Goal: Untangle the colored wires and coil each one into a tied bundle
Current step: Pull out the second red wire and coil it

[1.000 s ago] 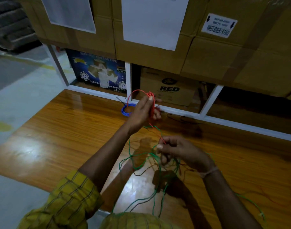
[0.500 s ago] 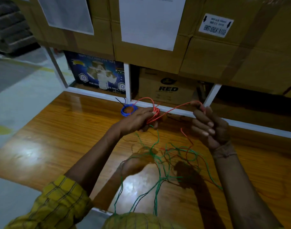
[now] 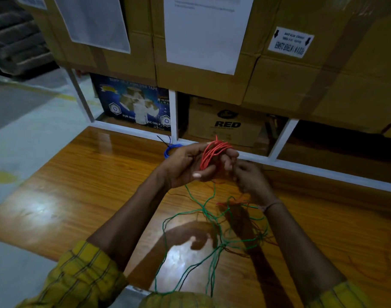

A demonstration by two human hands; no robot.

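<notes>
My left hand (image 3: pixel 190 164) grips a coil of red wire (image 3: pixel 210 154) wound in several loops across its fingers, held up above the wooden table (image 3: pixel 79 196). My right hand (image 3: pixel 249 178) is close beside it on the right, fingers curled near the lower end of the red coil; what it pinches is hidden. A loose tail of red wire (image 3: pixel 231 203) hangs below it. Green wire (image 3: pixel 214 232) lies in tangled loops on the table under both hands, mixed with a thin dark wire. A blue wire bundle (image 3: pixel 170 150) lies coiled behind my left hand.
A white metal rack frame (image 3: pixel 173 116) runs along the table's far edge. Cardboard boxes (image 3: pixel 223 123) and a blue tape box (image 3: pixel 134 103) stand on its lower shelf, with large cartons stacked above. Grey floor lies to the left.
My right hand came back from the far right to beside my left hand. The stretched red strand is now wound onto the coil in my left hand, which turned palm up.
</notes>
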